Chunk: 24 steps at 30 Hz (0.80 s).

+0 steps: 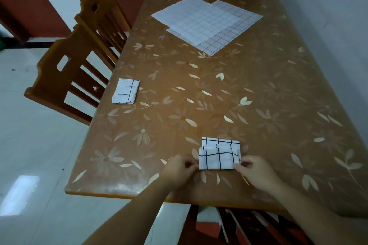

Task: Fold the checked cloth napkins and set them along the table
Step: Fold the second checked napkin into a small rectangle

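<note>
Two hands work one napkin: the left hand [180,167] pinches the near-left edge of the half-folded napkin [219,155] between curled fingers [192,165], and the right hand [253,171] pinches its near-right edge the same way, at the near end of the counter [278,105]. I judge the last fold is under way, so next the raised flap needs laying flat with edges matched. One folded napkin [125,91] already sits by the left edge, and the flat napkins [207,22] wait overlapped at the far end.

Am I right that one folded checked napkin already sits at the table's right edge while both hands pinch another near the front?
Not quite: the head view shows the finished folded checked napkin at the left edge of the brown floral table. The left hand and right hand do pinch the second checked napkin near the front.
</note>
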### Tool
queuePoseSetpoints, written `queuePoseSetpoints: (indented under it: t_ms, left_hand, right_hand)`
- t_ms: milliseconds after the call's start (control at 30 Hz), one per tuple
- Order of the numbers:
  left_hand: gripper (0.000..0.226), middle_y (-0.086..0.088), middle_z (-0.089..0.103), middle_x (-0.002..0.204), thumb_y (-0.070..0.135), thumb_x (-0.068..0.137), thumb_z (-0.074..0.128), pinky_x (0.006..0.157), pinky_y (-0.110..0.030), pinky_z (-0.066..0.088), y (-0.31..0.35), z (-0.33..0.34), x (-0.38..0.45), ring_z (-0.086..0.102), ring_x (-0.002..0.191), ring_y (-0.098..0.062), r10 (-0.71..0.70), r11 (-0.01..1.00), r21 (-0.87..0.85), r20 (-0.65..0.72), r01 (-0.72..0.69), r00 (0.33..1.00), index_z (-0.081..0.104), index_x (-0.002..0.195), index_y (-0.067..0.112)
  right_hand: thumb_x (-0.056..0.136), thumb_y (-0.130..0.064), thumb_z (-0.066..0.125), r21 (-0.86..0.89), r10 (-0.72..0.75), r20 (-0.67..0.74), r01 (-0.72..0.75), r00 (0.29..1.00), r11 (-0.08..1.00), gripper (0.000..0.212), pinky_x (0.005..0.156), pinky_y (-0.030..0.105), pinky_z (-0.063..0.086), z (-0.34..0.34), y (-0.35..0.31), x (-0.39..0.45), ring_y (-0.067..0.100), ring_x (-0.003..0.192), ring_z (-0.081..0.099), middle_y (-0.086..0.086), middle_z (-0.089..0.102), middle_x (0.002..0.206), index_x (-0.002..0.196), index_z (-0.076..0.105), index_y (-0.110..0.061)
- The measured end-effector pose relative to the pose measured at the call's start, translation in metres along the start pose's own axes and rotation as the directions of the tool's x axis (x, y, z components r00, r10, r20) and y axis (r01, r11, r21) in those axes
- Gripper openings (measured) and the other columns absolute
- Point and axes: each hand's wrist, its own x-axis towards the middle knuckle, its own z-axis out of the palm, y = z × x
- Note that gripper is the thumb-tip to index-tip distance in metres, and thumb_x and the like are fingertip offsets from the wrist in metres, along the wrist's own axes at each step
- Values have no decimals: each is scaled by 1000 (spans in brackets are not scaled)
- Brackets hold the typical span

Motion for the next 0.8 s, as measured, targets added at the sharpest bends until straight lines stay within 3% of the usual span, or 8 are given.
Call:
queuePoseSetpoints:
  t_ms: [100,200,300,400,500,600,800]
  left_hand:
    - [25,3,69,86,30,96,53,67,-27,47,3,1,5,59,75,-11,-27,1000,-2,21,27,999,75,92,18]
    - [39,-7,67,78,36,99,45,69,-39,48,6,1,8,61,75,-22,-44,998,-43,-1,44,999,69,83,11]
    - [20,3,66,81,37,96,51,61,-26,45,11,-1,11,60,76,-11,-54,991,-124,-107,41,993,63,92,21]
    - [19,5,68,90,39,92,59,68,-23,49,15,-1,19,62,84,-10,-57,992,-119,-59,50,997,64,103,24]
    - [22,5,64,77,37,92,59,58,-22,42,19,2,28,56,70,-8,-77,997,-23,-29,76,997,66,83,19]
    - [24,6,60,71,37,93,57,53,-18,34,22,5,35,52,63,-6,-126,991,34,-45,127,991,63,76,21]
    - [29,7,58,63,35,91,57,50,-21,38,27,7,38,56,61,-10,-206,971,112,-53,211,977,59,65,24]
  right_hand:
    - [91,-24,65,47,50,-3,-50,999,998,27,58,28,41,-1,-3,5,6,50,59,3,63,56,72,66,-4]
    - [91,-22,63,82,104,-2,-104,995,991,28,57,27,43,-2,-6,10,4,53,65,2,66,62,67,62,-7]
    - [91,-22,62,80,127,-11,-125,992,989,29,62,31,46,-1,-7,14,9,57,69,16,69,74,69,58,-3]
    - [90,-23,62,69,135,-10,-134,991,989,28,65,35,48,-1,-7,14,9,56,69,27,65,86,70,53,-7]
    - [91,-22,61,79,179,-19,-177,984,981,30,67,39,54,-2,-11,15,10,55,70,23,67,90,81,59,7]
    - [93,-22,59,99,223,-27,-219,974,971,33,59,32,56,-1,-15,16,12,55,70,22,69,94,98,61,11]
    - [92,-17,59,143,257,-65,-246,964,959,14,59,33,59,1,-24,14,19,60,71,0,64,72,93,65,-3]
